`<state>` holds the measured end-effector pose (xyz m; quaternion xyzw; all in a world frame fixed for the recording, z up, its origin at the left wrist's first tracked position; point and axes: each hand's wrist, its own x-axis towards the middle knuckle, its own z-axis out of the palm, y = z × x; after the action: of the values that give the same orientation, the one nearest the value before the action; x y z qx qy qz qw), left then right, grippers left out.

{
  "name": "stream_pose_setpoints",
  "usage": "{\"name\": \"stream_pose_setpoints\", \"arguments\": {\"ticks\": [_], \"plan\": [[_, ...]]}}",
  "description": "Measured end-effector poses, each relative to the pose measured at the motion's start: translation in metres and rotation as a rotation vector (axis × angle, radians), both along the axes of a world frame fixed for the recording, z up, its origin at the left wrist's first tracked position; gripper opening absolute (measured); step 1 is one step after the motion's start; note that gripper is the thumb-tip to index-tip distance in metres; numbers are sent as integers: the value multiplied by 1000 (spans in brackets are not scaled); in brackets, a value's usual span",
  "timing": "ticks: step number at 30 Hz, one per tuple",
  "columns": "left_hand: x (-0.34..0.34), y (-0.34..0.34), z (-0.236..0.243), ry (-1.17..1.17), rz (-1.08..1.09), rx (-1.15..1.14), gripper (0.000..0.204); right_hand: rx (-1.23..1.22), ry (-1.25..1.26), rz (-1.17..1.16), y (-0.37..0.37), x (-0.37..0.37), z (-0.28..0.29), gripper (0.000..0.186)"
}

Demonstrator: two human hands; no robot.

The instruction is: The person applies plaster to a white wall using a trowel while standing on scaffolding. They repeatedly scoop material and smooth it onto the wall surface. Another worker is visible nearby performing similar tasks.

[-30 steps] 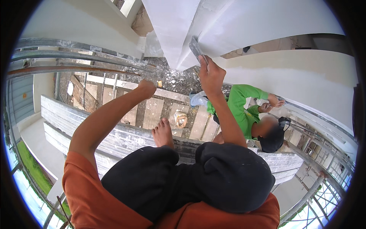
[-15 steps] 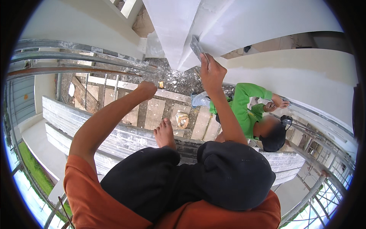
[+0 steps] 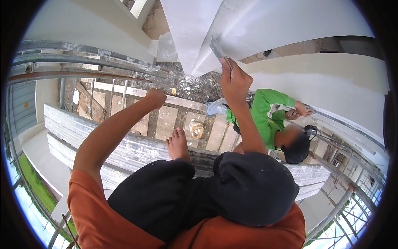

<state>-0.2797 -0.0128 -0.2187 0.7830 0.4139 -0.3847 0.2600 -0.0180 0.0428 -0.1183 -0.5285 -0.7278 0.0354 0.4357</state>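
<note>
My right hand (image 3: 236, 83) grips a putty knife (image 3: 217, 48), a flat grey metal blade pointing up and to the left. The blade lies against or very close to the white wall (image 3: 244, 31) beside an inner corner; contact is hard to judge. Over the walkway, my left hand (image 3: 156, 98) is curled closed, apart from the wall. A thin sliver seems to stick out past its fingers, but what it holds cannot be made out.
Worn scaffold planks (image 3: 137, 155) run beneath my bare foot (image 3: 178, 144). Metal pipes (image 3: 83, 62) cross at the left. A co-worker in a green shirt (image 3: 265, 116) stands lower at the right, hands at a ledge. Debris (image 3: 190, 83) and a pale bag (image 3: 195, 129) lie below.
My right hand and the putty knife have shifted slightly right and down along the wall. My left hand has drifted a little to the left. The co-worker has barely moved.
</note>
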Motion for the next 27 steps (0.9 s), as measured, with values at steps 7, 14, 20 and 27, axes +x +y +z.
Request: {"name": "stream_pose_setpoints", "arguments": {"ticks": [7, 14, 20, 27], "plan": [[-2, 1, -3, 10, 19, 5, 17, 14, -53, 4, 7, 0, 0, 10], [-3, 0, 2, -11, 19, 26, 17, -28, -77, 2, 4, -4, 5, 8], [-8, -1, -4, 7, 11, 9, 17, -5, -24, -17, -2, -2, 14, 7], [-9, -4, -7, 1, 1, 15, 16, -52, -87, -2, 5, -5, 2, 9]]}}
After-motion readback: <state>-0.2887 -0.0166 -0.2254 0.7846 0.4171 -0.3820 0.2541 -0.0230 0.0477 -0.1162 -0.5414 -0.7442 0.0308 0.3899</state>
